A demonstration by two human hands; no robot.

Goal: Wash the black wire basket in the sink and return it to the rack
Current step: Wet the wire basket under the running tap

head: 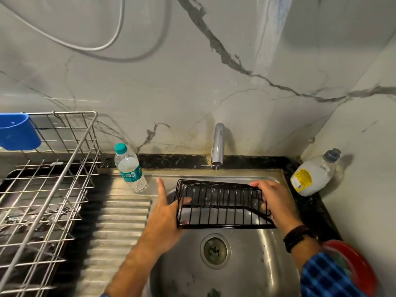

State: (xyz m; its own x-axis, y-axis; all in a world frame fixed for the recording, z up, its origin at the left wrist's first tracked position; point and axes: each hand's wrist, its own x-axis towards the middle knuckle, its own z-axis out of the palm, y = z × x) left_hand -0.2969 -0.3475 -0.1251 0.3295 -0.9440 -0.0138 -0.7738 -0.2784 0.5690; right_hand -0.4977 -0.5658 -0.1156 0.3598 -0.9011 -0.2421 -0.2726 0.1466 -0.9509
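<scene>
- A blue checked sleeve (327, 275) covers the right forearm at the lower right, with a dark beaded band (299, 236) round the wrist and something red (360, 266) just behind it.
- The drain (215, 250) sits in the middle of the steel sink (246, 275), below the hands.
- The basket (220, 203), black wire, is held over the sink bowl, above the drain, tilted with its open side towards the person.
- The left hand (167, 213) has its grip on the basket's left end: thumb hooked through the wires, index finger sticking straight up and free.
- The right hand (276, 202) grasps the basket's right end, fingers curled over the top rim.
- To the left, the ribbed drainboard (120, 228) runs beside the bowl, and a steel wire rack (49, 185) stands on the surface beyond it.
- A blue cup (18, 131) hangs on the rack's far rim.
- A water bottle (129, 168) with a teal cap stands at the drainboard's far edge, between rack and basket.
- The tap (218, 144) lets a thin stream (215, 174) fall on the basket's far rim.
- A white bottle (312, 174) with a yellow label stands in the right corner, against the marble wall (171, 82).
</scene>
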